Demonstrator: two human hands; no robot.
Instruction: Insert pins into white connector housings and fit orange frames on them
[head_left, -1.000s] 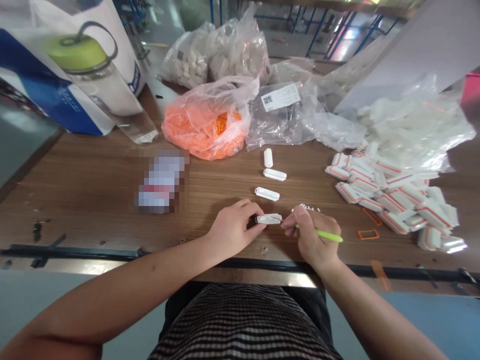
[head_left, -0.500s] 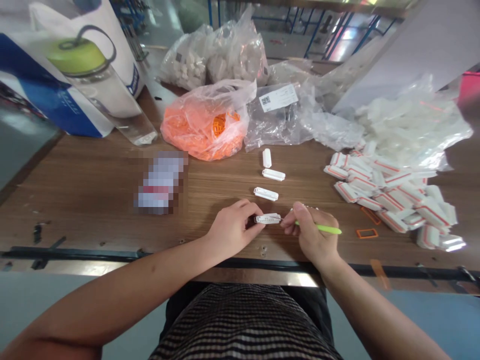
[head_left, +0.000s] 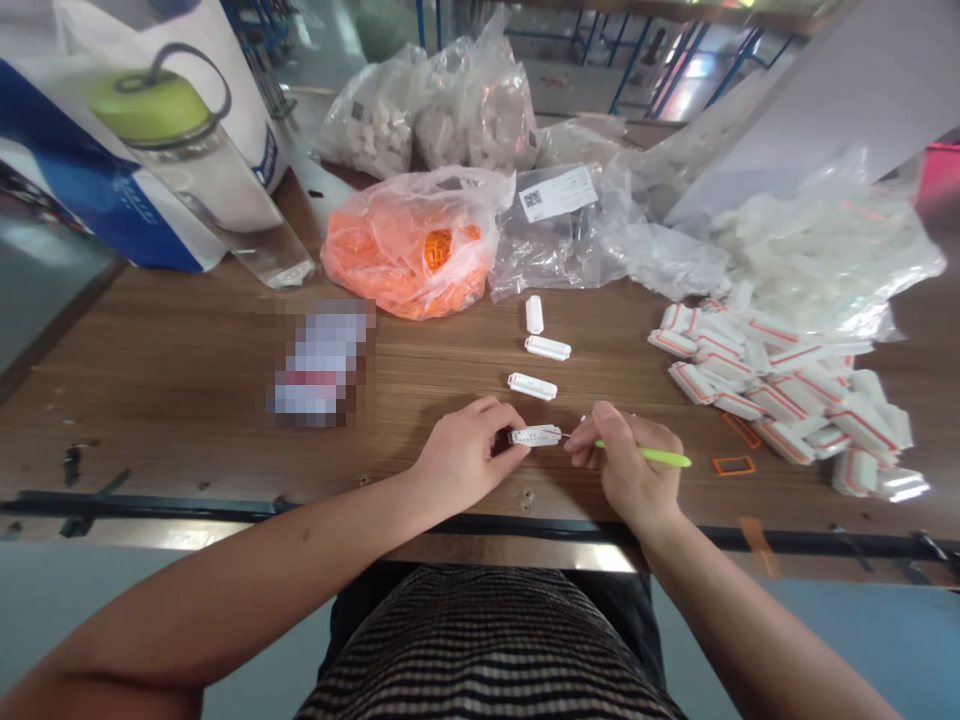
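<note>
My left hand (head_left: 466,462) pinches a small white plastic strip (head_left: 535,436) by its left end, just above the table's front edge. My right hand (head_left: 628,464) grips a thin pick with a lime-green handle (head_left: 660,457). Its fine metal tip reaches left to the strip's right end. Several similar white pieces lie in a loose row beyond my hands, the nearest (head_left: 532,386) just above the held strip. My fingers hide part of a small white item (head_left: 609,412) behind my right hand.
A heap of white pieces with orange stripes (head_left: 780,390) and small orange frames (head_left: 733,466) lie right on the wooden table (head_left: 172,400). Behind stand an orange-filled plastic bag (head_left: 409,245), clear bags, and a printed bottle carton (head_left: 142,140). A pixelated patch (head_left: 322,363) covers something.
My right hand and the green pick have shifted slightly right, with the handle lying flatter. The white strip stays in my left hand, and the view has moved only slightly.
</note>
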